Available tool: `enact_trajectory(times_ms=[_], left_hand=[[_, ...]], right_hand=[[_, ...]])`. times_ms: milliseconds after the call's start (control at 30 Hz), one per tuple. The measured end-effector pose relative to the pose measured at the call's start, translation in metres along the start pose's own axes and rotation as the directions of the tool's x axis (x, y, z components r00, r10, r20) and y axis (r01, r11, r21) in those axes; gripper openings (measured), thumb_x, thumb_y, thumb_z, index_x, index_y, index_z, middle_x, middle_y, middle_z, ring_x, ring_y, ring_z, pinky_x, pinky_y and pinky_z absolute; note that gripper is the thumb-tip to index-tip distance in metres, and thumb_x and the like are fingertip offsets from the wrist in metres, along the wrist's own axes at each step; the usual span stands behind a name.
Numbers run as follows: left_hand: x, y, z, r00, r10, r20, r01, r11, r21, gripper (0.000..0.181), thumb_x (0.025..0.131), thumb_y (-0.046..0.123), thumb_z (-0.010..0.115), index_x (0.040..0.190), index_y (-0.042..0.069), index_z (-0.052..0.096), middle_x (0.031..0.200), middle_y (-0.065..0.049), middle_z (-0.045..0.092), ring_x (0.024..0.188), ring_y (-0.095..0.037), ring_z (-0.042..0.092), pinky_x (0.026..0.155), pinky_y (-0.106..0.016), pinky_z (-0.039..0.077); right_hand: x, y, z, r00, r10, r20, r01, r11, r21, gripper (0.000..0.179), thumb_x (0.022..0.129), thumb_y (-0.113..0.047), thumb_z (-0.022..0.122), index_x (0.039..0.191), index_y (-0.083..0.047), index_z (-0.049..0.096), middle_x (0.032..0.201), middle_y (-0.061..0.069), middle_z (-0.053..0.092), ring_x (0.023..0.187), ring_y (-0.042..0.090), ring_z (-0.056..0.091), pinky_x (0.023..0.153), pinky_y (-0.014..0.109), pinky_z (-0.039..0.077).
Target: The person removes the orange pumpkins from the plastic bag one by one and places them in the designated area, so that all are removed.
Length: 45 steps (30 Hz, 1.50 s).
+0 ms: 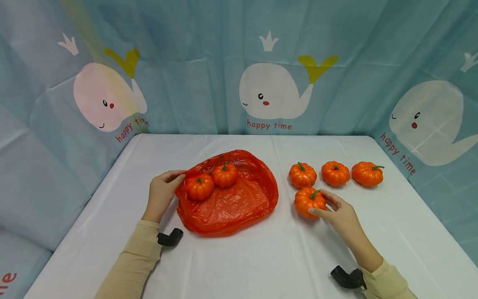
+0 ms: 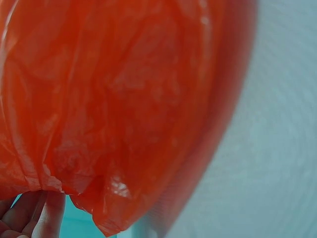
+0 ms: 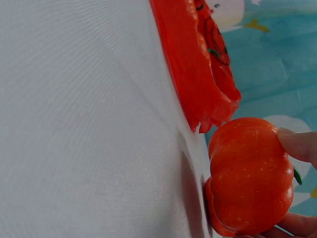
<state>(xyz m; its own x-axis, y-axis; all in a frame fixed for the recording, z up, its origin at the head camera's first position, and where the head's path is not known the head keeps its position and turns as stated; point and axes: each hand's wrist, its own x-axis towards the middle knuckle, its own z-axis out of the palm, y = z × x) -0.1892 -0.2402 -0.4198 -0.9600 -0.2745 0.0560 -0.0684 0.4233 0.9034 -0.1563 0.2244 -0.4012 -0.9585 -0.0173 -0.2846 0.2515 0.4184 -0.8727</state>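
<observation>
A red plastic bag (image 1: 228, 207) lies spread wide on the white table, its mouth facing up. Two small orange pumpkins, one at the left (image 1: 200, 186) and one behind it (image 1: 225, 174), sit inside. My left hand (image 1: 164, 189) pinches the bag's left rim; in the left wrist view the fingers (image 2: 48, 215) are at its edge. To the right of the bag, my right hand (image 1: 337, 209) grips another pumpkin (image 1: 308, 201) between thumb and fingers. The right wrist view shows this pumpkin (image 3: 250, 178) close up, with the thumb (image 3: 299, 145) on its side.
Behind the right hand stand three more pumpkins in a row: left (image 1: 302, 175), middle (image 1: 335, 173) and right (image 1: 367, 173). A teal curtain (image 1: 194, 95) with whale prints hangs behind the table (image 1: 239, 265). Black wrist mounts (image 1: 170, 237) stick out from both sleeves.
</observation>
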Motion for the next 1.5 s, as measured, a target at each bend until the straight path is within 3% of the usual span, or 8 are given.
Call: enact_trajectory(times_ms=[800, 1500], left_hand=[[0.001, 0.0, 0.001, 1.0, -0.007, -0.004, 0.007, 1.0, 0.002, 0.038, 0.098, 0.037, 0.062, 0.122, 0.008, 0.071, 0.124, -0.014, 0.069, 0.104, -0.009, 0.058, 0.077, -0.007, 0.049], [0.001, 0.002, 0.001, 1.0, -0.016, 0.003, 0.016, 1.0, 0.0, 0.039, 0.098, 0.037, 0.062, 0.122, 0.008, 0.07, 0.126, -0.014, 0.068, 0.116, -0.021, 0.059, 0.078, -0.005, 0.047]], right_hand=[[0.001, 0.012, -0.005, 0.998, 0.058, 0.024, -0.057, 0.998, -0.036, 0.086, 0.09, -0.031, 0.074, 0.157, -0.007, 0.026, 0.163, 0.019, 0.026, 0.152, 0.039, 0.019, 0.12, 0.056, 0.024], [-0.002, 0.014, -0.003, 1.0, 0.022, 0.003, -0.021, 1.0, -0.023, 0.085, 0.09, -0.025, 0.074, 0.156, -0.003, 0.026, 0.162, 0.02, 0.028, 0.152, 0.038, 0.022, 0.12, 0.051, 0.026]])
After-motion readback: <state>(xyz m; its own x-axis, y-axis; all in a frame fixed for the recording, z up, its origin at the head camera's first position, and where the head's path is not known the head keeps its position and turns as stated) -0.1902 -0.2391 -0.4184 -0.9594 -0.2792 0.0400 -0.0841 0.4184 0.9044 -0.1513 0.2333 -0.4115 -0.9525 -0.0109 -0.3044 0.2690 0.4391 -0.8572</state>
